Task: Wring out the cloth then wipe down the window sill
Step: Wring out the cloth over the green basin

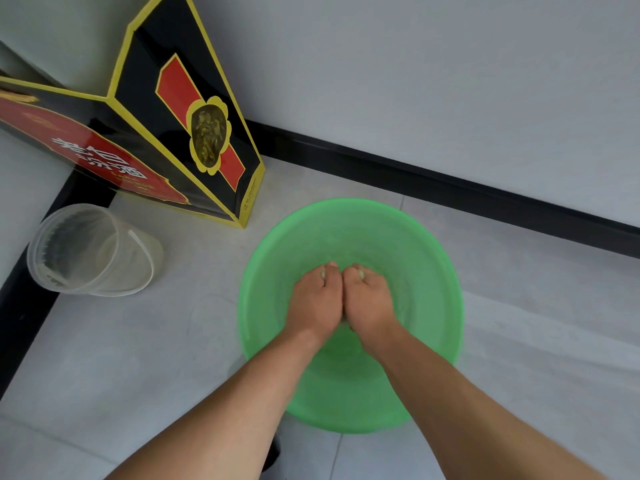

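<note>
Left hand and right hand fisted together on cloth over green basin: wringing step. Next, probably twist harder, then lift.

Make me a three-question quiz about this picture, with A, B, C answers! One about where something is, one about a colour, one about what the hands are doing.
1. Where is the clear bucket?
A. left of the basin
B. inside the basin
C. on the box

2. What colour is the basin?
A. red
B. green
C. blue

3. The left hand and right hand are:
A. spread flat
B. far apart
C. closed, pressed together

Answers: 1 A, it lies on the floor left of the basin. 2 B, its rim is green. 3 C, both fists meet over the basin.
</note>
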`<state>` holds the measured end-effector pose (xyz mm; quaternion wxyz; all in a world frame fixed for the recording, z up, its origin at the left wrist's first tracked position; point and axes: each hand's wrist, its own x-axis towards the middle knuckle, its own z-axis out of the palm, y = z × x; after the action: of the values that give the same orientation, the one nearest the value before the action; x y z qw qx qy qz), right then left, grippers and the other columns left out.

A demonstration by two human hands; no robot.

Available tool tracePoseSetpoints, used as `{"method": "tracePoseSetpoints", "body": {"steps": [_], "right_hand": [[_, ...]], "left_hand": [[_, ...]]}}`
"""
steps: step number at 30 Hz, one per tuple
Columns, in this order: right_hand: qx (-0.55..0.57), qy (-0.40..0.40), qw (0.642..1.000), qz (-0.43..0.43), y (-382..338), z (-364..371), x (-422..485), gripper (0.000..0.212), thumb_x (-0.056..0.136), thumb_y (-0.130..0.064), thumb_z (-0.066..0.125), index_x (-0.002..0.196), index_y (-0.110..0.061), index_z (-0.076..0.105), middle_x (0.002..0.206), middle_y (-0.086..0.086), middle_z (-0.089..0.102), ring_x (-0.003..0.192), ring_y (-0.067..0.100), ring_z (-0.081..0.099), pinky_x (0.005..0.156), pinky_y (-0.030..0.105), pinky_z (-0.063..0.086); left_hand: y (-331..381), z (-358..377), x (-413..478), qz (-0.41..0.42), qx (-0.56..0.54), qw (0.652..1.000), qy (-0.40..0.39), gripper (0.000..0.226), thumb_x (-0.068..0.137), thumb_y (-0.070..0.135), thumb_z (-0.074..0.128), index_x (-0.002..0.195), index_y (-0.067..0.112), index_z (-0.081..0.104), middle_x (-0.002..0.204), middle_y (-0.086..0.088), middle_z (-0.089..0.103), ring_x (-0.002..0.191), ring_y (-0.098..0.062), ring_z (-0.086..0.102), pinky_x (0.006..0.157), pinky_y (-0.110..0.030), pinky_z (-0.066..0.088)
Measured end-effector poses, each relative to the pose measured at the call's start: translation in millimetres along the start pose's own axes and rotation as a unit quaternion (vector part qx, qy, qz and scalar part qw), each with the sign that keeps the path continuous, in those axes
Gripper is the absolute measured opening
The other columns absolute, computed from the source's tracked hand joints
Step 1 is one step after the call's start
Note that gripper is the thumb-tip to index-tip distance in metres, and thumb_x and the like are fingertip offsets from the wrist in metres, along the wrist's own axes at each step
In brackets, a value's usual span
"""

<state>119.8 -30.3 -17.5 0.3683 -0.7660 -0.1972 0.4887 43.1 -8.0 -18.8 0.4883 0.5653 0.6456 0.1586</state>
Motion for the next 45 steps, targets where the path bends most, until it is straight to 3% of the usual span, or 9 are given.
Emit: {"method": "tracePoseSetpoints", "body": {"steps": [6,9,12,16,19,24,32,39,45], "right_hand": [[-0.025,-0.017,1.000,-0.002,-0.1,-2.0,2.4,0.030,0.090,-0.011,0.046,0.061,-0.015,0.042,0.061,0.005,0.045,0.061,0.019,0.041,0.058,0.042,0.038],[-0.052,-0.046,0.998,0.012,-6.7,-14.3,3.8,0.023,0.098,-0.027,0.046,0.083,-0.012,0.054,0.077,0.006,0.060,0.070,0.025,0.057,0.057,0.039,0.050],[0.053,-0.079,0.994,0.046,-13.4,-31.8,1.6,0.017,0.099,-0.036,0.051,0.102,-0.021,0.058,0.093,0.008,0.066,0.071,0.023,0.068,0.053,0.033,0.056],[0.096,-0.064,0.993,0.019,-11.9,-27.4,-2.0,0.016,0.097,-0.034,0.057,0.095,-0.022,0.066,0.085,0.003,0.068,0.070,0.017,0.065,0.052,0.028,0.051],[0.071,-0.030,0.997,0.001,-10.3,-13.0,-5.1,0.029,0.097,-0.040,0.054,0.086,-0.016,0.067,0.074,0.002,0.067,0.065,0.010,0.061,0.052,0.027,0.048],[0.031,-0.006,0.999,-0.026,-4.2,-5.2,-3.8,0.034,0.095,-0.021,0.050,0.066,-0.008,0.058,0.060,0.004,0.060,0.059,0.015,0.052,0.058,0.034,0.044],[-0.019,0.010,0.999,-0.041,4.1,-3.3,-0.6,0.032,0.084,-0.014,0.047,0.054,-0.018,0.038,0.052,-0.001,0.040,0.054,0.017,0.036,0.052,0.035,0.032],[-0.061,0.023,0.997,-0.045,13.5,-3.6,-5.6,0.031,0.084,-0.016,0.048,0.055,-0.017,0.038,0.052,-0.004,0.041,0.054,0.016,0.036,0.053,0.038,0.035],[-0.035,-0.021,0.999,-0.035,-3.9,-31.3,-30.8,0.018,0.097,-0.030,0.054,0.087,-0.018,0.063,0.077,-0.005,0.062,0.068,0.008,0.055,0.064,0.028,0.049]], "left_hand": [[4.4,-2.1,2.4,-0.006,0.032,0.999,-0.018,0.042,0.101,0.020,0.038,0.060,0.015,0.042,0.089,-0.028,0.065,0.089,-0.041,0.061,0.078,-0.046,0.044],[3.9,-2.2,4.0,-0.038,-0.016,0.999,-0.025,0.032,0.102,0.040,0.044,0.084,0.014,0.052,0.093,-0.014,0.066,0.087,-0.031,0.061,0.076,-0.039,0.046],[0.7,-7.2,2.8,-0.052,-0.154,0.985,-0.059,0.035,0.091,0.059,0.053,0.098,0.024,0.052,0.094,-0.001,0.064,0.080,-0.017,0.061,0.068,-0.034,0.048],[-1.4,-3.8,-6.3,0.019,-0.113,0.993,-0.016,0.024,0.096,0.051,0.050,0.096,0.028,0.056,0.087,0.008,0.067,0.079,-0.008,0.064,0.069,-0.033,0.052],[7.3,1.1,-10.6,-0.003,-0.058,0.997,0.046,0.040,0.098,0.055,0.044,0.085,0.020,0.056,0.074,0.007,0.066,0.070,-0.006,0.062,0.064,-0.032,0.047],[4.0,-3.0,-6.0,-0.001,0.023,0.999,0.030,0.057,0.090,0.058,0.028,0.080,0.016,0.065,0.081,-0.002,0.071,0.082,-0.026,0.064,0.072,-0.038,0.049],[7.4,-4.6,-9.7,-0.016,0.018,1.000,0.013,0.038,0.082,0.038,0.032,0.054,0.016,0.043,0.076,-0.018,0.065,0.079,-0.038,0.060,0.068,-0.044,0.044],[3.3,-5.2,-17.0,-0.022,0.061,0.998,0.008,0.036,0.082,0.039,0.028,0.058,0.017,0.044,0.082,-0.019,0.068,0.082,-0.038,0.061,0.071,-0.045,0.048],[11.2,-24.5,-31.9,-0.075,-0.018,0.995,-0.067,0.024,0.099,0.044,0.050,0.095,0.020,0.053,0.087,0.003,0.063,0.086,-0.024,0.060,0.072,-0.033,0.043]]}}
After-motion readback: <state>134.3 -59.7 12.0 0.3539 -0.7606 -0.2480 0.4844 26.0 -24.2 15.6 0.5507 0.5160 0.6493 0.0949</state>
